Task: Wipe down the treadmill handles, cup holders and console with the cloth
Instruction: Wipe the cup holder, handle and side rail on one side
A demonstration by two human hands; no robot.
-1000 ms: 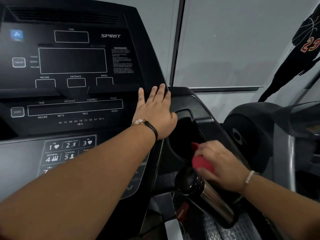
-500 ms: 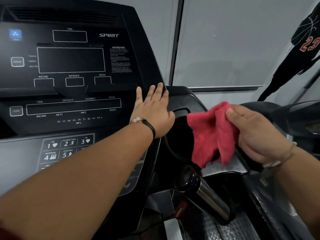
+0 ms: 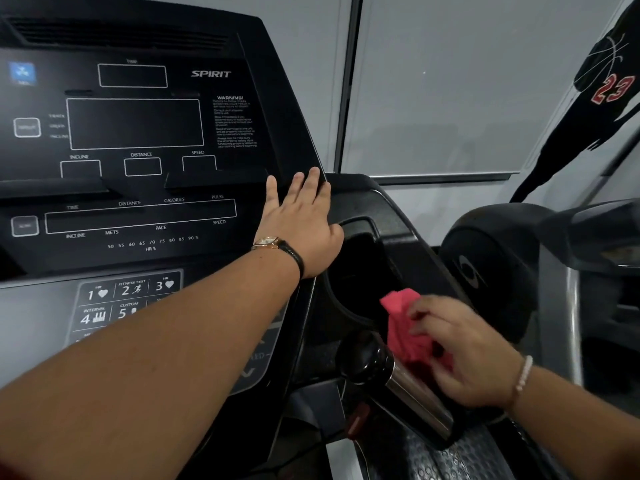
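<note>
A dark treadmill console [image 3: 138, 133] fills the left of the scene, its screens off. The person's left hand [image 3: 301, 226] has stayed flat on the console's right edge, fingers straight and holding nothing.

Right of it is the deep black cup holder [image 3: 356, 265]. The red cloth [image 3: 405, 327], raised clear half a second ago, has dropped back to the holder's near rim, touching the black cap of a steel handle [image 3: 408, 389]. The right hand [image 3: 464, 355], blurred with motion, grips the bunched cloth, so wiping here looks unfinished.

The handle crowds the near rim. Further right sits a neighbouring machine [image 3: 502, 271], and a black wall figure [image 3: 606, 98] numbered 23.
</note>
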